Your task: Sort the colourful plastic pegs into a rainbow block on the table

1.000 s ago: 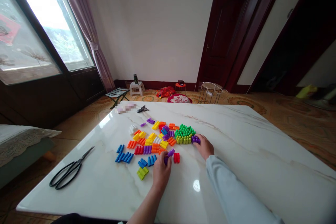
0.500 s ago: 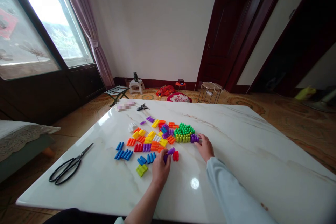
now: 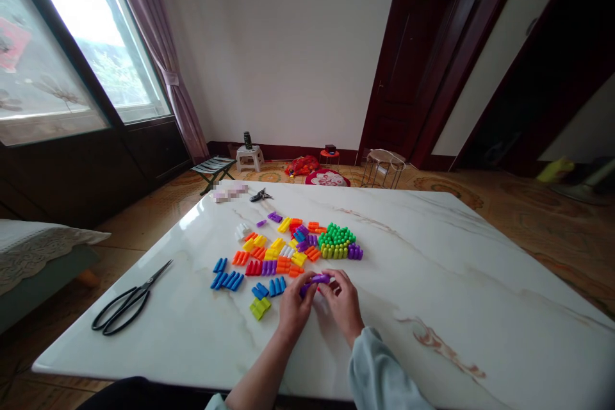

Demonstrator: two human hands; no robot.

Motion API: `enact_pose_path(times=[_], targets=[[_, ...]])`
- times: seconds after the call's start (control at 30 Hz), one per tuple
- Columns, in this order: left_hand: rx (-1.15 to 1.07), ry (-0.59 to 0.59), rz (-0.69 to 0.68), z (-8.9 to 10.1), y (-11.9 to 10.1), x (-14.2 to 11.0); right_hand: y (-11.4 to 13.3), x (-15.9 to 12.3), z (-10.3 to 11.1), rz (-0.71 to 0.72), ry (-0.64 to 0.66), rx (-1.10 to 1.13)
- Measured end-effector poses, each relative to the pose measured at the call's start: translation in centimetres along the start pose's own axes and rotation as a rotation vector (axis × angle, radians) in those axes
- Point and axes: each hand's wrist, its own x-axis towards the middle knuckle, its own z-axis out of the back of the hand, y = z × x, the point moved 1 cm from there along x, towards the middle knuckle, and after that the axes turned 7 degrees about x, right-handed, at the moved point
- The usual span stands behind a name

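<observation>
My left hand (image 3: 295,305) pinches a purple bullet-shaped plastic block (image 3: 319,278) over the near middle of the table. At the block's right end, my right hand (image 3: 344,302) closes its fingertips on it too. A sliver of red shows under the fingers; the rest is hidden. Left of my hands lie blue blocks (image 3: 277,286) and a yellow-green block (image 3: 260,308). Beyond them stands a packed group of green blocks (image 3: 337,234), with a yellow-green row (image 3: 334,251) along its near side and purple blocks (image 3: 355,252) at its right end.
Red, orange, yellow, white and purple blocks (image 3: 277,248) spread over the white marble-look table (image 3: 432,256). Black-handled scissors (image 3: 131,300) lie at the left. Pliers (image 3: 261,195) rest near the far edge. Small stools (image 3: 249,157) stand on the floor beyond.
My right hand has left the purple blocks beside the green group, moving left and nearer. It now meets my left hand at the held purple block. The red block is now mostly covered.
</observation>
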Motion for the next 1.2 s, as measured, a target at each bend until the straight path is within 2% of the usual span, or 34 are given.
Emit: enact_pose_path(times=[0.1, 0.2, 0.3, 0.47, 0.53, 0.6, 0.67, 0.73, 0.83, 0.9, 1.07, 1.13, 1.2], targets=[[0.017, 0.053, -0.065, -0.1, -0.1, 0.0, 0.9, 0.3, 1.4, 0.129, 0.054, -0.302], [0.028, 0.068, -0.103, -0.2, -0.3, -0.1, 2.3, 0.3, 2.4, 0.196, 0.137, -0.514], [0.01, 0.067, -0.105, -0.2, -0.4, -0.2, 3.5, 0.2, 2.3, 0.236, 0.202, -0.641], [-0.039, 0.077, -0.112, -0.2, -0.5, -0.2, 4.0, 0.1, 1.9, 0.29, 0.184, -0.751], [-0.053, 0.073, -0.102, -0.2, -0.5, -0.1, 3.7, 0.1, 1.9, 0.301, 0.162, -0.7], [-0.072, 0.053, -0.076, -0.3, -0.4, -0.1, 3.0, 0.1, 2.2, 0.26, 0.065, -0.561], [-0.097, 0.018, -0.045, -0.3, -0.4, -0.1, 2.1, -0.1, 2.4, 0.112, -0.091, -0.358], [-0.115, -0.021, -0.033, -0.3, -0.2, -0.1, 1.2, -0.4, 2.5, -0.103, -0.188, -0.131], [-0.121, -0.028, -0.076, -0.4, -0.1, -0.1, 0.6, -0.9, 1.9, -0.365, -0.118, 0.134], [-0.111, 0.017, -0.118, -0.5, 0.0, -0.1, 0.6, -1.0, 1.3, -0.438, -0.058, 0.207], [-0.061, 0.097, -0.143, -0.8, 0.0, -0.2, 0.5, -0.3, 1.1, -0.399, -0.056, 0.226], [-0.044, 0.103, -0.122, -0.8, 0.0, -0.2, -0.1, 0.5, 2.2, -0.349, -0.087, 0.188], [-0.016, 0.131, -0.111, -0.7, -0.2, -0.3, -0.9, 1.6, 4.2, -0.282, -0.158, 0.1]])
